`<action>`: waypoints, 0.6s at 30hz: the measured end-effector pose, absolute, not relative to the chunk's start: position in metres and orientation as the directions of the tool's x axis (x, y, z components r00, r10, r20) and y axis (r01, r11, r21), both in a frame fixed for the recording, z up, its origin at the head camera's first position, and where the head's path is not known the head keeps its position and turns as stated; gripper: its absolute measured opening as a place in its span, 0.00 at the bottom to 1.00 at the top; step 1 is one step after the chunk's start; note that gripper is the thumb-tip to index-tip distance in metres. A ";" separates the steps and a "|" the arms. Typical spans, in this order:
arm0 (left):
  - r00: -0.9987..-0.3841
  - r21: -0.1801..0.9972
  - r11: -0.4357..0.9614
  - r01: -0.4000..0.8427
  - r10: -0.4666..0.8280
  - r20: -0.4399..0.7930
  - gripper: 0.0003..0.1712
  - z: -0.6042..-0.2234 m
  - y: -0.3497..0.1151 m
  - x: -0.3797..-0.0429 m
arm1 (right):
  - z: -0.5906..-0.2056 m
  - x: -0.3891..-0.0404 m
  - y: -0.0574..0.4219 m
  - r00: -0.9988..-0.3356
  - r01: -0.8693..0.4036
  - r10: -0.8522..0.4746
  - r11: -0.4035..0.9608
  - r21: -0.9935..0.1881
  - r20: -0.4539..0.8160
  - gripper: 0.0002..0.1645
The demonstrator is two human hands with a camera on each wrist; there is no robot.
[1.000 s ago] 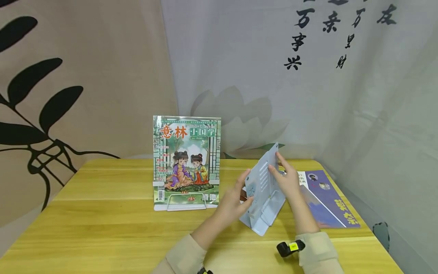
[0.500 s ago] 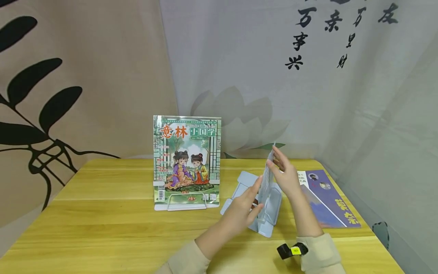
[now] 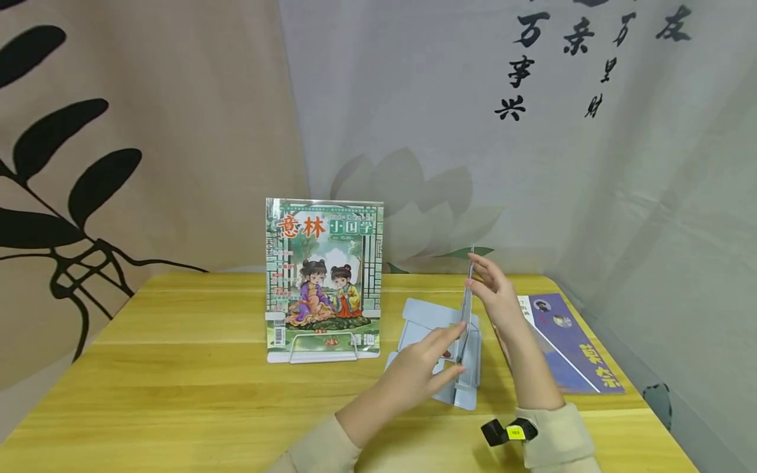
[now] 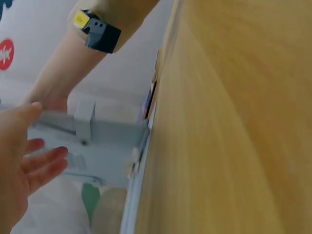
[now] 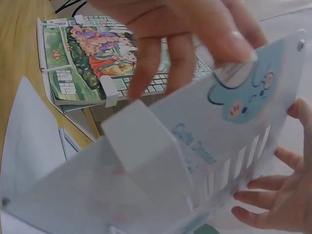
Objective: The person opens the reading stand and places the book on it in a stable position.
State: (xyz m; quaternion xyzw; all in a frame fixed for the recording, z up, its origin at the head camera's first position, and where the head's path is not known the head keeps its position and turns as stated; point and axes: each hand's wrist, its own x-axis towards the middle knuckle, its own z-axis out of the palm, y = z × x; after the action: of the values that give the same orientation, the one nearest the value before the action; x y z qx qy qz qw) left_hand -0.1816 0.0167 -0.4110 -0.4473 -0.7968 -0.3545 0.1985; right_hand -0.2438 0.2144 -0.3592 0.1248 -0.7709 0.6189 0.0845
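Observation:
A light blue folding book stand [image 3: 427, 316] lies spread low on the table, one slotted panel [image 5: 214, 131] raised upright between my hands. From the head it shows edge-on; the right wrist view shows its printed cartoon face and white tab [image 5: 141, 141]. My left hand [image 3: 416, 368] holds the panel's near edge, thumb lapping onto the printed face, fingers extended along the other side, as the left wrist view shows. Higher up, my right hand [image 3: 499, 299] touches the far, upper edge with straight, spread fingers [image 5: 268, 197] at the panel's border.
A green magazine [image 3: 322, 263] stands upright on a pale stand with a wire rest, left of my hands. To the right a purple magazine [image 3: 570, 341] lies flat, partly behind my right forearm. The wooden table [image 3: 195, 387] ends at a printed curtain [image 3: 414, 85].
The raised panel has turned from showing its slotted face to edge-on, exposing the base sections behind it. My left hand has moved slightly right and down; my right hand stays near the top.

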 end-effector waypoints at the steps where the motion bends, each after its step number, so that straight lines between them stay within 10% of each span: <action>1: -0.533 0.400 0.353 0.846 0.584 0.613 0.36 -0.413 0.013 -0.184 | -0.360 -0.245 0.213 -0.953 -0.301 -0.094 0.193 -0.934 0.287 0.32; 9: -0.720 0.602 0.440 0.666 0.590 0.366 0.23 -0.435 -0.007 -0.212 | -0.365 -0.257 0.216 -0.943 -0.327 -0.133 0.184 -0.927 0.306 0.31; 18: -0.770 0.607 0.516 0.605 0.574 0.279 0.18 -0.457 -0.005 -0.232 | -0.372 -0.265 0.227 -0.929 -0.346 -0.194 0.150 -0.926 0.315 0.32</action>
State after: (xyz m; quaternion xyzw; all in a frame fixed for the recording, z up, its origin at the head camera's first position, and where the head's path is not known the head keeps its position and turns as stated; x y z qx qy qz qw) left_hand -0.2320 -0.0054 -0.4565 -0.3387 -0.8703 -0.3569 0.0215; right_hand -0.2653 0.2274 -0.3716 0.1785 -0.7557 0.6272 0.0605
